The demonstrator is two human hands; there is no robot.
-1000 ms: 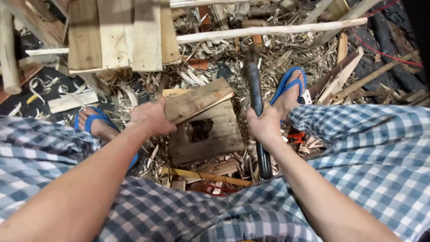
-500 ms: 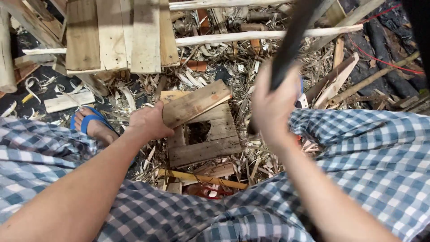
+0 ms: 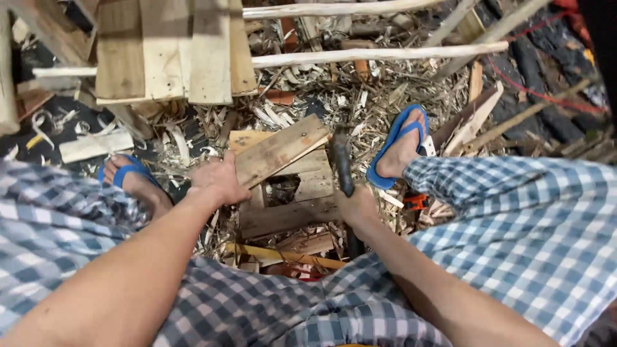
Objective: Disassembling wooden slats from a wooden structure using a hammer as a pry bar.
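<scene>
My left hand point(image 3: 217, 180) grips the near end of a short wooden plank point(image 3: 277, 149), held slanted on top of a square wooden block point(image 3: 292, 205) with a dark hole in its middle. In my right hand point(image 3: 357, 207) is the handle of a dark chopping blade point(image 3: 341, 164), its tip down at the right edge of the block, close to the plank's far end. Both my forearms reach in from below over blue checked cloth on my knees.
My feet in blue flip-flops rest left point(image 3: 125, 177) and right point(image 3: 402, 144) of the block. Wood chips and shavings litter the ground. A pallet of pale boards point(image 3: 167, 51) lies at the top left, with long thin poles point(image 3: 379, 54) across the top.
My right hand lifted the blade high half a second ago and has now brought it down beside the block. My left hand kept its hold on the plank.
</scene>
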